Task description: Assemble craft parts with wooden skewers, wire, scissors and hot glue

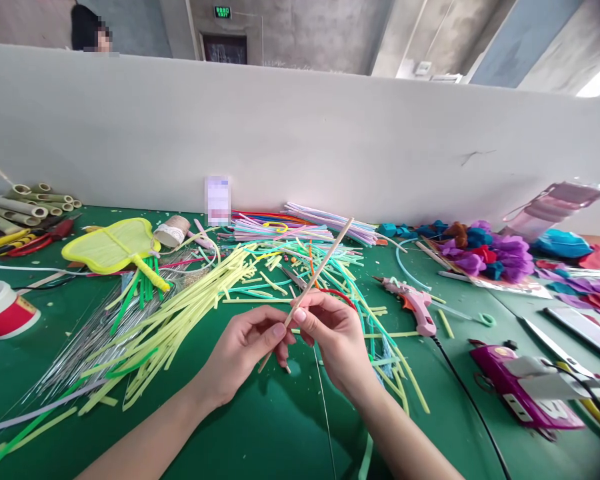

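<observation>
Between both hands slants a thin beige stick point(325, 263), its upper end pointing up and right. My left hand point(253, 343) pinches its lower part with thumb and fingers. Just above, my right hand point(333, 333) grips the same stick with thumb and forefinger. Beyond the hands lie loose yellow pipe cleaners point(195, 303) and turquoise ones on the green table point(260, 433). A pair of scissors point(294, 277) is partly hidden behind the stick. To the right of my right hand rests a pink hot glue gun point(413, 303).
At left are a yellow fan-shaped piece point(115, 245), metal wires point(95, 333), a red-and-white paper cup point(5, 310) and bamboo tubes point(15, 210). On the right are a magenta power strip point(517, 383), a knife-like blade point(555, 343) and purple petals point(513, 257). A white partition point(300, 133) stands behind.
</observation>
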A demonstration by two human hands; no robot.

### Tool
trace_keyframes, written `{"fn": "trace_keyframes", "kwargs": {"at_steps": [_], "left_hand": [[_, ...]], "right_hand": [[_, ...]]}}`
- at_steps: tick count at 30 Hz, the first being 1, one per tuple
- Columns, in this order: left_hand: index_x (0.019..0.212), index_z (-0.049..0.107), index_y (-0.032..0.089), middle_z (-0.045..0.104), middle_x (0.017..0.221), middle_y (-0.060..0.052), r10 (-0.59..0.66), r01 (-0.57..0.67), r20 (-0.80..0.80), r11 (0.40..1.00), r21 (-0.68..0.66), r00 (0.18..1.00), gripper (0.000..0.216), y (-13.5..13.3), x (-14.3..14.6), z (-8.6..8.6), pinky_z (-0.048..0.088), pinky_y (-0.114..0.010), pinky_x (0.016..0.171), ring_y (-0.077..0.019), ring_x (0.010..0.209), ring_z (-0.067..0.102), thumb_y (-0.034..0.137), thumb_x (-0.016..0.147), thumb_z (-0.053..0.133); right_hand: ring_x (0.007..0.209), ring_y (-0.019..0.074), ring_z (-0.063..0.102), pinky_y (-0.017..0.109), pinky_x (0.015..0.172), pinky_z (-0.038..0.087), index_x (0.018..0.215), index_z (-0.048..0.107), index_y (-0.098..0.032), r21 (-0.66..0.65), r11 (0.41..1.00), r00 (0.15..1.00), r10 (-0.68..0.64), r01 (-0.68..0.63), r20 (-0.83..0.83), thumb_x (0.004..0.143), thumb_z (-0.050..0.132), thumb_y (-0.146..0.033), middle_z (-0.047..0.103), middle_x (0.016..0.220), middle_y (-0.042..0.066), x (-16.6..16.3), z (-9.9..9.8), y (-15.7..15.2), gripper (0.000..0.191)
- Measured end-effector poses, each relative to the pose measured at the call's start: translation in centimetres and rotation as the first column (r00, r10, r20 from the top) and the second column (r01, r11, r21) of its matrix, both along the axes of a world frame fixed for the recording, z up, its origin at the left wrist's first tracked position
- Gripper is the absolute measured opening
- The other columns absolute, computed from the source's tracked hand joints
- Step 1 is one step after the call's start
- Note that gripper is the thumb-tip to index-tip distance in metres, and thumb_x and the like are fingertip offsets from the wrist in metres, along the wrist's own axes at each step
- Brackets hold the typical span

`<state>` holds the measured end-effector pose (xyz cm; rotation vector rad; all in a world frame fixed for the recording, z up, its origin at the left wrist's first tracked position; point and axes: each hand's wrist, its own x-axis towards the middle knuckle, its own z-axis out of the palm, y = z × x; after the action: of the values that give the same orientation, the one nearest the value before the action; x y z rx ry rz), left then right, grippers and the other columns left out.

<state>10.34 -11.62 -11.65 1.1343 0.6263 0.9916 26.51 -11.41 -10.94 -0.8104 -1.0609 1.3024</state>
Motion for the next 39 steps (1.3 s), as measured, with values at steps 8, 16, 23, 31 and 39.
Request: {"fn": "trace_keyframes", "kwargs": {"at_steps": [8, 16, 23, 31, 39], "left_hand": [[0.094, 0.073, 0.018, 0.067, 0.079, -0.002, 0.064, -0.064, -0.019, 0.998, 0.006, 0.998, 0.014, 0.10, 0.27, -0.01, 0.059, -0.025, 0.061, -0.0121, 0.067, 0.062, 0.031, 0.090, 0.070], [0.093, 0.072, 0.017, 0.069, 0.078, -0.001, 0.165, -0.161, -0.087, 0.986, 0.047, 0.982, 0.016, -0.10, 0.32, 0.29, 0.061, -0.027, 0.064, -0.0131, 0.064, 0.065, 0.032, 0.086, 0.073], [0.091, 0.073, 0.019, 0.070, 0.079, -0.001, 0.209, -0.204, -0.112, 0.978, 0.049, 0.972, 0.017, -0.08, 0.36, 0.06, 0.061, -0.027, 0.064, -0.0135, 0.064, 0.065, 0.034, 0.084, 0.076], [0.089, 0.073, 0.019, 0.070, 0.083, -0.001, 0.254, -0.245, -0.137, 0.966, 0.076, 0.957, 0.017, -0.23, 0.29, -0.04, 0.061, -0.026, 0.063, -0.0138, 0.065, 0.067, 0.034, 0.082, 0.078], [0.084, 0.073, 0.020, 0.069, 0.078, -0.001, 0.299, -0.286, -0.135, 0.952, 0.106, 0.945, 0.014, -0.52, 0.54, 0.45, 0.060, -0.026, 0.062, -0.0146, 0.063, 0.066, 0.033, 0.082, 0.077]], "right_hand": [[0.059, 0.0084, 0.050, 0.019, 0.047, 0.036, 0.082, 0.076, -0.021, 0.003, 1.000, 1.000, -0.013, 0.013, 0.003, 0.078, 0.082, -0.032, 0.066, 0.081, 0.001, 0.04, -0.11, 0.06, 0.013], [0.061, 0.0095, 0.050, 0.020, 0.047, 0.036, 0.081, 0.075, -0.020, -0.023, 0.999, 0.999, -0.037, 0.037, 0.021, 0.078, 0.082, -0.034, 0.067, 0.081, 0.001, -0.07, 0.01, 0.02, 0.016], [0.055, 0.0078, 0.046, 0.020, 0.048, 0.037, 0.085, 0.076, -0.021, -0.028, 0.999, 1.000, -0.017, 0.016, -0.010, 0.082, 0.078, -0.036, 0.064, 0.076, 0.000, 0.01, 0.13, -0.04, 0.016], [0.056, 0.0077, 0.045, 0.019, 0.046, 0.036, 0.080, 0.075, -0.022, -0.019, 0.998, 0.999, -0.052, 0.052, -0.007, 0.081, 0.079, -0.035, 0.065, 0.079, -0.001, -0.16, -0.21, 0.07, 0.013], [0.058, 0.0093, 0.045, 0.021, 0.046, 0.037, 0.079, 0.073, -0.021, -0.012, 0.996, 0.996, -0.085, 0.085, 0.024, 0.080, 0.079, -0.039, 0.065, 0.081, 0.001, -0.38, -0.11, -0.09, 0.019]]}}
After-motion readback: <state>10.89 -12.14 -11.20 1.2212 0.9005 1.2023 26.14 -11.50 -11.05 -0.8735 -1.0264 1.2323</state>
